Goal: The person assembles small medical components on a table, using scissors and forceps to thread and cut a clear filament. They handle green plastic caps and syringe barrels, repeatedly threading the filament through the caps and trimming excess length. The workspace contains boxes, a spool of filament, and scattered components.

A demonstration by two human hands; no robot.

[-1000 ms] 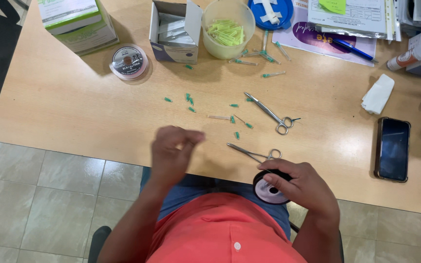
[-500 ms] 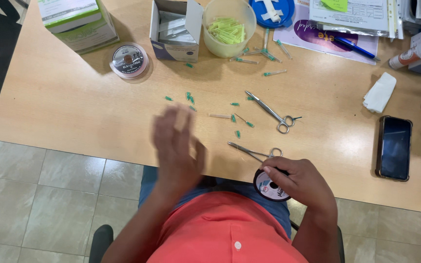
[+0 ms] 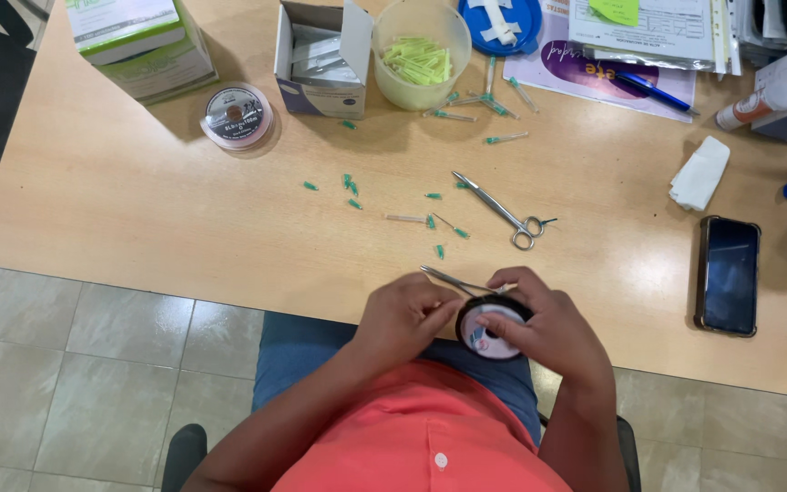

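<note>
My right hand (image 3: 544, 321) grips a small round spool (image 3: 485, 330) with a black rim and white label at the table's front edge. My left hand (image 3: 404, 314) sits right beside the spool, fingers pinched together at its left side; whether it pinches a thread is too small to tell. A pair of thin metal forceps (image 3: 453, 281) lies on the table just above both hands, partly covered by them. Farther up lie a second pair of scissor-handled forceps (image 3: 503, 211) and several small green-tipped needle parts (image 3: 350, 185) scattered on the wood.
A second spool (image 3: 237, 117) lies at upper left beside a green box (image 3: 138, 41). An open cardboard box (image 3: 321, 56), a tub of yellow-green sticks (image 3: 419, 55), a blue lid, papers with a pen, a white cloth (image 3: 699, 173) and a phone (image 3: 728, 273) line the table.
My left hand was raised and spread over the table; it has dropped back toward me and closed beside the spool. My right hand kept hold of the spool.
</note>
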